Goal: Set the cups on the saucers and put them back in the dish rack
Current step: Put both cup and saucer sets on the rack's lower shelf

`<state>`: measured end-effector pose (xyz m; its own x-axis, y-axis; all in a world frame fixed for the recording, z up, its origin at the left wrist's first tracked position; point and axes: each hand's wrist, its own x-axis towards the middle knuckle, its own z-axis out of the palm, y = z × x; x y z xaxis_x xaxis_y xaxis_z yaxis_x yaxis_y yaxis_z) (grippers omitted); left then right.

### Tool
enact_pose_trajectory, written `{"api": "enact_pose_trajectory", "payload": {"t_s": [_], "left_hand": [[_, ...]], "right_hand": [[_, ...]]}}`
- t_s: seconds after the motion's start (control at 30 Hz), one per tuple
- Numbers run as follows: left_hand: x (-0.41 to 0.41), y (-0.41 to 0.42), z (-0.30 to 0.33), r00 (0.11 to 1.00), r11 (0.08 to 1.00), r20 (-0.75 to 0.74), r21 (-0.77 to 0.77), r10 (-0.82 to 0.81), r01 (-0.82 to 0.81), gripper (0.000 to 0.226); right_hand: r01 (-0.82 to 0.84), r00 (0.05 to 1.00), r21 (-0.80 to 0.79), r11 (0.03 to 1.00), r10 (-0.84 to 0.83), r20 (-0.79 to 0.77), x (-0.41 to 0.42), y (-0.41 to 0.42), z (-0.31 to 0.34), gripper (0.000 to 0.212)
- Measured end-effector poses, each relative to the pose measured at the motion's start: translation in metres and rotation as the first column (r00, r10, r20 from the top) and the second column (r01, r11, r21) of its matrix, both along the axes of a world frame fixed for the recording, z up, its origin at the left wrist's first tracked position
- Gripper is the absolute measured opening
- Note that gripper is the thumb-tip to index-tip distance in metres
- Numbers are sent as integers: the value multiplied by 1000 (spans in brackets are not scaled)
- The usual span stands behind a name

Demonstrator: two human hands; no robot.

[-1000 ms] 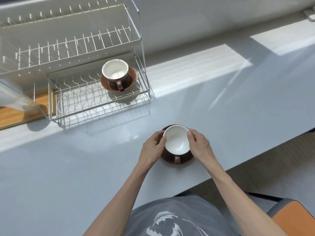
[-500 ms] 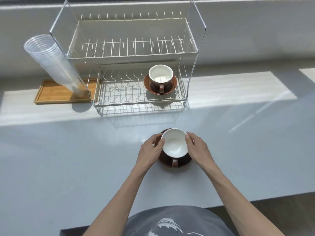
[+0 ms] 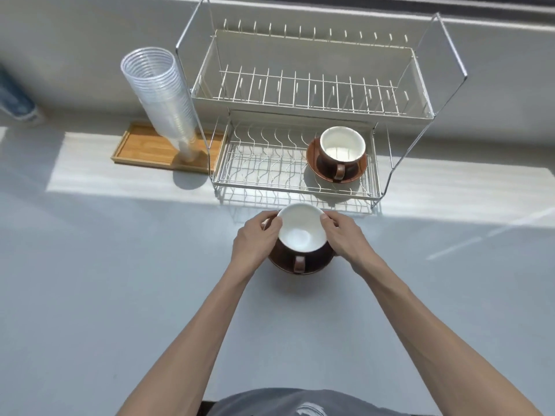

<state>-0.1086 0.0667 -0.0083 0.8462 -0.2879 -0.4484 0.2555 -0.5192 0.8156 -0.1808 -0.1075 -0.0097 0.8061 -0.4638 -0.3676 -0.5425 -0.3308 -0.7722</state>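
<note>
Head view: the left hand (image 3: 256, 240) and the right hand (image 3: 345, 235) each close on opposite sides of a brown ceramic cup with a white inside (image 3: 301, 232), thumbs at the rim, fingers curled under toward the brown round saucer (image 3: 300, 267) beneath it. The cup sits on that saucer, handle facing the person. Whether the pair rests on the pale grey countertop (image 3: 120, 280) or is raised off it, I cannot tell; a soft shadow lies just below it. The pair is just in front of the two-tier white wire dish rack (image 3: 300, 94), apart from it. On the right end of the rack's lower shelf stands a second brown cup with white inside (image 3: 342, 148) on its own brown saucer (image 3: 313, 163), upright, handle toward the person. The upper tier holds nothing. Left of the rack, a leaning stack of clear plastic cups (image 3: 162, 94) stands on a flat wooden tray (image 3: 144, 145); the stack tilts left, away from the rack frame.
</note>
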Motion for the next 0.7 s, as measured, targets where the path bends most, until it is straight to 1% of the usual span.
{"api": "enact_pose_trajectory", "payload": {"t_s": [0.23,0.4,0.47,0.53,0.63,0.7], "left_hand": [[65,1,22,999,999,19,-20,44,-44,39],[113,-9,35,998,998,43,-26,53,-51,45],[130,-14,35,997,998,41,-27,58,-56,47],[148,-20,32,997,998,46,-17,59,-58,45],[170,-30,24,995,998,79,-6,68,-68,39],[183,-35,17,994,996,71,-1,85,-86,35]], "right_hand": [[-35,998,19,999,34,52,69,-4,22,37],[-38,998,27,999,36,46,119,-12,30,31],[-43,997,-16,999,44,68,137,-14,31,30],[-48,995,-40,998,51,87,154,-16,30,34],[-67,996,-71,995,71,56,172,-20,26,31],[-65,996,-95,993,70,54,184,-23,23,34]]}}
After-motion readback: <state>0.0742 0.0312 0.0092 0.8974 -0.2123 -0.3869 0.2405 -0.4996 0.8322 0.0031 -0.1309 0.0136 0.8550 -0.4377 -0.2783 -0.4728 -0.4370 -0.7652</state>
